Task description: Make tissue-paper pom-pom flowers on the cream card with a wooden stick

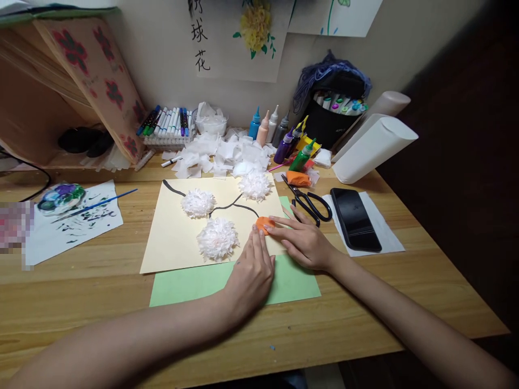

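A small orange lump of clay [264, 223] lies on a cream sheet of paper [174, 237]. My left hand [251, 270] lies flat with its fingertips touching the lump's near side. My right hand [302, 240] lies flat too, fingers pressing the lump from the right. Three white tissue-paper flowers [218, 238] sit on the cream sheet, joined by a painted black line [227, 206]. A green sheet [194, 286] lies under the cream one.
Black scissors [310, 204] and a black phone [356, 219] on white paper lie right of my hands. Paint bottles [284, 141], tissue scraps [219, 154], markers [166, 123] and a marker pot [330, 116] line the wall. A palette [60, 197] and brush [101, 204] sit left. White paper rolls [373, 148] lie at the back right.
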A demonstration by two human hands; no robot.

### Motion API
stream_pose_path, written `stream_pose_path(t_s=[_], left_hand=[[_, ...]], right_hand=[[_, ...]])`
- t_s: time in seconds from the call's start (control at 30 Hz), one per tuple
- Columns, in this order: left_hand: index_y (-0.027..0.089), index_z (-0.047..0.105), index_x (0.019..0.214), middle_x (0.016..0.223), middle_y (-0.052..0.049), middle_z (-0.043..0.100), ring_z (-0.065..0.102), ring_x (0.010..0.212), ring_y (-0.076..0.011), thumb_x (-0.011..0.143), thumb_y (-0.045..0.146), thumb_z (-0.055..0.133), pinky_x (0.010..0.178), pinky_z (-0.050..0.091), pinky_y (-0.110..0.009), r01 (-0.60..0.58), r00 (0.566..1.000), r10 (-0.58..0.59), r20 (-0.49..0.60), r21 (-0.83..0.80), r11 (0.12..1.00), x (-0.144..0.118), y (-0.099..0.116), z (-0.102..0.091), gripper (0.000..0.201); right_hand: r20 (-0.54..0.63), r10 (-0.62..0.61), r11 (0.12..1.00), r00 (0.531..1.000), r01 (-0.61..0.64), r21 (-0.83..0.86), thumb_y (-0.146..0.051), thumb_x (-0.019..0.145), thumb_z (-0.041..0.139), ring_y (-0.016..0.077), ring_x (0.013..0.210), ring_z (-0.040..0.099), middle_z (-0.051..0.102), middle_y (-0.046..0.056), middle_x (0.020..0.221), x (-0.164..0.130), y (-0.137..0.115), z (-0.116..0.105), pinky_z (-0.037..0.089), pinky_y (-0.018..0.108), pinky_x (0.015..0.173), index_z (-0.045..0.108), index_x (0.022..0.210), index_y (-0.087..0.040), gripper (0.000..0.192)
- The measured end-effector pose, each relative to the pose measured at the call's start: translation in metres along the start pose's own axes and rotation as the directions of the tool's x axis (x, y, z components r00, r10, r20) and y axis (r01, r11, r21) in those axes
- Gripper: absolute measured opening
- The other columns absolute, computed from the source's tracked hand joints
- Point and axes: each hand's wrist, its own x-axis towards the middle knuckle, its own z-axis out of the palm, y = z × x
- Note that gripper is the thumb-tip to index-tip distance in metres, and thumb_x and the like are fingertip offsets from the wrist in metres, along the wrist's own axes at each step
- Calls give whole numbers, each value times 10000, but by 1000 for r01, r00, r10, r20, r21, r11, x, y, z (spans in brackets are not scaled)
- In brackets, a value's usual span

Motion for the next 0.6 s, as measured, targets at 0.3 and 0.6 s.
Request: stream_pose_path(t_s=[0.3, 0.6], left_hand=[[-112, 491, 1255, 1289, -317, 475, 470, 1232, -344, 947, 146, 312, 943, 508, -354, 18, 995, -10, 97, -82, 996, 0, 0, 1, 440], [-88, 476, 1284, 1316, -303, 464, 442, 1264, -340, 913, 125, 356, 983, 481, -377, 15, 995, -4, 101, -100, 995, -3, 1, 5, 445]], right_hand=[[-25, -109, 993, 994, 108, -42, -122, 854, 424, 184, 1216, 552, 670, 71, 1189, -2, 1, -2, 238, 503, 1161, 511, 1289, -180, 448], [-62, -199, 978, 978, 194, -76, -138, 853, 390, 187, 1207, 558, 672, 83, 1185, -2, 2, -4, 326, 481, 1121, 507, 1285, -155, 448]])
